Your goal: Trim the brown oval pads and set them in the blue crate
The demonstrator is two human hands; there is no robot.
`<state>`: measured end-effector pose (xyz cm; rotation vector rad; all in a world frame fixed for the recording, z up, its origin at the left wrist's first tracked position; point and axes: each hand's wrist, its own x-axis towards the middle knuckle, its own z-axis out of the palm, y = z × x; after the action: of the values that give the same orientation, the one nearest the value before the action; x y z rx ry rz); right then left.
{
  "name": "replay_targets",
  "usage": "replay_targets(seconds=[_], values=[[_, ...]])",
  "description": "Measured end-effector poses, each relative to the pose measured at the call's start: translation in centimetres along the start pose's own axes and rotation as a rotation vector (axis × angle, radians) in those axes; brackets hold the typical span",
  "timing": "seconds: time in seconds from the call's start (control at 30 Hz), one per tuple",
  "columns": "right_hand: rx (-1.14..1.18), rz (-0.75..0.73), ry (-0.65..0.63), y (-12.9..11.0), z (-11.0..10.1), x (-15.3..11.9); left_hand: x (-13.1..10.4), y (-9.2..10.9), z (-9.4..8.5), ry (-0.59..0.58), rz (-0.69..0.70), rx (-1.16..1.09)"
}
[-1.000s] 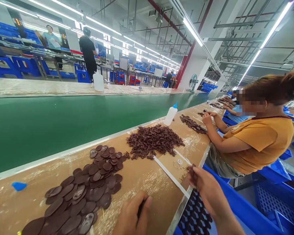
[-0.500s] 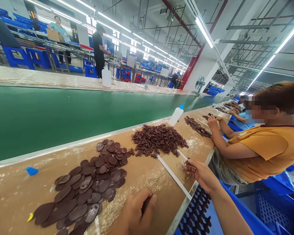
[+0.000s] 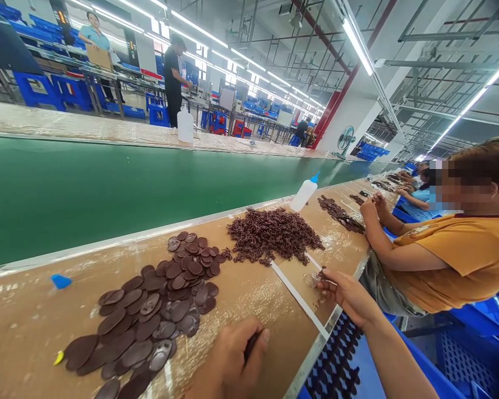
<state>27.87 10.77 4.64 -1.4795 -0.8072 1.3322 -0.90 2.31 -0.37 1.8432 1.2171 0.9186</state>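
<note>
My left hand [image 3: 237,354] is closed over the near table edge, with a dark brown piece between thumb and fingers. To its left lies a spread of flat brown oval pieces [image 3: 137,327]. My right hand [image 3: 349,293] pinches a small dark brown piece [image 3: 322,274] beside some clear rings [image 3: 310,279] on the brown tabletop [image 3: 249,299]. Beyond both hands is a heap of small, curly brown pieces [image 3: 274,235]. Under my right forearm, rows of dark pieces [image 3: 335,360] lie on a blue surface below the table edge.
A white bottle with a blue tip [image 3: 304,194] stands tilted behind the heap. The green belt [image 3: 108,194] runs along the far side. A blue cap [image 3: 61,281] lies at left. A person in an orange shirt [image 3: 453,260] sits close at right. White strips [image 3: 299,299] mark the table.
The view has shifted slightly, so the table items appear a little further right. Both hands keep their grips. The neighbouring person's hands have moved slightly apart.
</note>
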Motion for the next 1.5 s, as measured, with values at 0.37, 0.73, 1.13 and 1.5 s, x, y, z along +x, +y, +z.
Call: replay_targets(seconds=[0.37,0.73,1.13,1.5], values=[[-0.001,0.020,0.024,-0.2,0.0,0.1,-0.1,0.0,0.1,-0.014,-0.024,-0.013],[-0.002,0.017,0.027,-0.1,0.0,0.4,-0.2,0.1,0.0,0.014,-0.014,0.021],[0.005,0.027,0.026,0.2,-0.4,0.7,0.1,0.5,-0.3,-0.034,-0.023,-0.022],[0.177,-0.062,0.019,-1.0,0.8,-3.7,-0.8,-0.9,1.2,0.067,0.026,-0.157]])
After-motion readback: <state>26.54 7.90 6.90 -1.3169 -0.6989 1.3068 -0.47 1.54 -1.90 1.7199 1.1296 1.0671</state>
